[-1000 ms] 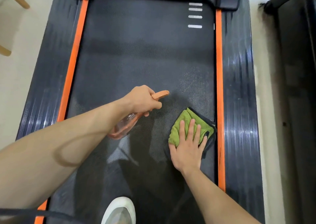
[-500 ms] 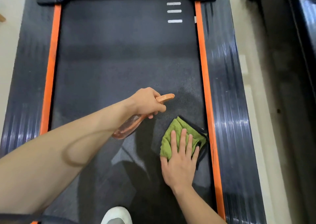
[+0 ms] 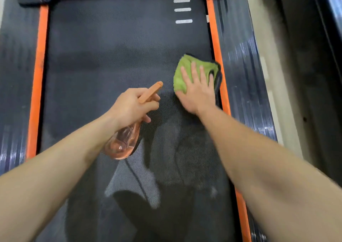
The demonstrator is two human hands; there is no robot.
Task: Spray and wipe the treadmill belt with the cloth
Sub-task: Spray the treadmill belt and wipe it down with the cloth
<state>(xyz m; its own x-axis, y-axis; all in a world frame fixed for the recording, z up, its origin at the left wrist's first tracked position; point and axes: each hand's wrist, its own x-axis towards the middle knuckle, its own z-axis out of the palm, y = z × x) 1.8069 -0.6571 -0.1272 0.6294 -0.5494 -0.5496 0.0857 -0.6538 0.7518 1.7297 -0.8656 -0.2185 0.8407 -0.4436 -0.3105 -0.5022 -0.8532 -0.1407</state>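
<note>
Head view: we see the left grip (image 3: 133,106) clenched round the neck of the spray bottle (image 3: 122,143). Its translucent orange body hangs below the wrist, and the orange nozzle is angled up-right toward the cloth. The bottle is over the middle of the treadmill belt (image 3: 114,56); we cannot tell if it touches.

The right grip (image 3: 198,92) is released and flat, fingers straight and spread, pressing the green cloth (image 3: 186,61) onto the belt. The cloth sits at the belt's right edge, just beside the right orange strip (image 3: 215,43), with a dark layer showing on its right side.

We note white marks (image 3: 182,9) at the belt's far right, the left orange strip (image 3: 39,66), and pale floor (image 3: 273,75) to the right of the treadmill.
</note>
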